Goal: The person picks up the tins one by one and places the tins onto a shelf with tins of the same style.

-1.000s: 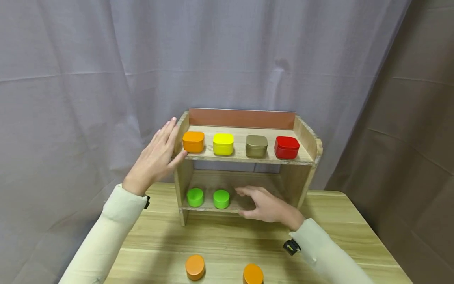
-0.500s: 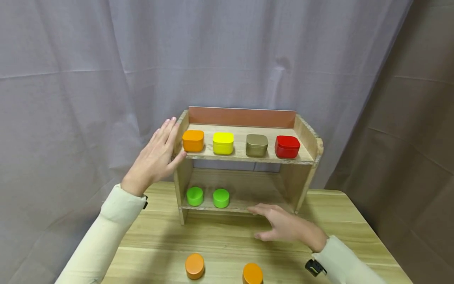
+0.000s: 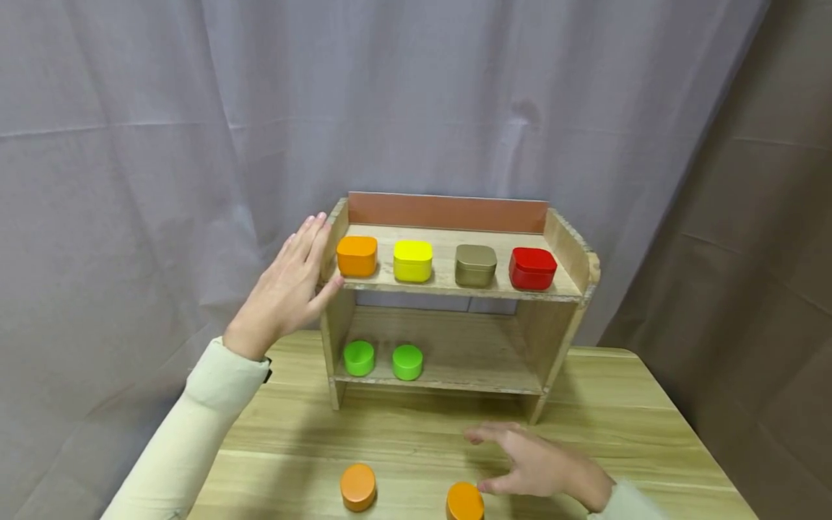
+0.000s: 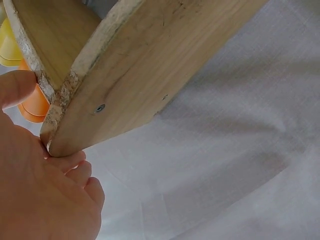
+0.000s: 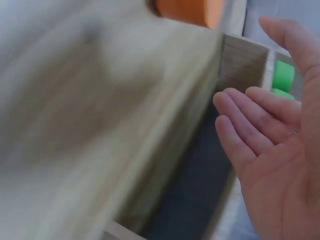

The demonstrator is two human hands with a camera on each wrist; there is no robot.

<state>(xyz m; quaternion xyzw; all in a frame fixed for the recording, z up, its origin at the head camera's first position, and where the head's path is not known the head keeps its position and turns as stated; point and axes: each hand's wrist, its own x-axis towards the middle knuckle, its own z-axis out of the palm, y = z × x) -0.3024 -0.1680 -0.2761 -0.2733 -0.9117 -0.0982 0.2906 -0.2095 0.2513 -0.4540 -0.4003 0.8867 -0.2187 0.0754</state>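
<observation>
My left hand (image 3: pixel 279 292) rests against the left side panel (image 4: pixel 115 85) of a small two-tier wooden shelf, its fingers straight along the panel and its thumb at the upper board's front edge. In the head view my right hand (image 3: pixel 536 462) is over the table in front of the shelf, thumb and fingers spread with nothing between them. Its thumb tip overlaps the top of a round orange container (image 3: pixel 464 500) there. Two round green containers, one at the left (image 3: pixel 359 358) and one beside it (image 3: pixel 407 362), stand on the lower board.
On the upper board stand squarish containers: orange (image 3: pixel 357 256), yellow (image 3: pixel 412 261), olive (image 3: pixel 475 266) and red (image 3: pixel 532 269). Another round orange container (image 3: pixel 358 487) stands on the table (image 3: pixel 279 433) at front left. A grey curtain (image 3: pixel 416 94) hangs behind the shelf.
My right hand has drawn back from the lower board, coming toward the front and right to the nearer orange container. My left hand has stayed against the shelf's side.
</observation>
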